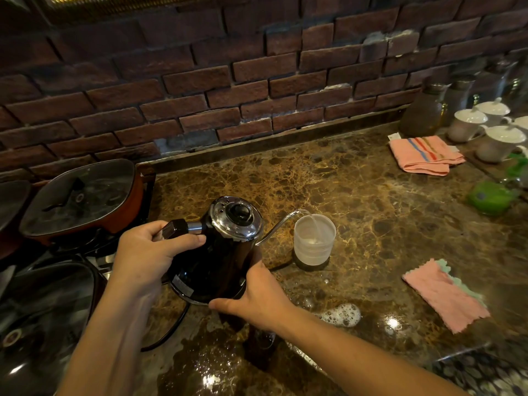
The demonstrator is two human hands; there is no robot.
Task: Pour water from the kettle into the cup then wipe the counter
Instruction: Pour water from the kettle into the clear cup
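Kettle (pixel 220 258) x1 pouring into cup (pixel 313 241) x1; cloths (pixel 425 155) (pixel 444 298) x2 on counter (pixel 357 181)

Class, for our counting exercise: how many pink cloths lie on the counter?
2: a striped towel folded by the white cups, back right; a plain cloth right of the plastic cup, maybe hiding a green one.

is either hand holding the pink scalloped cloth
No, the pink scalloped cloth lies on the brown marble counter; left hand and right hand hold the black gooseneck kettle.
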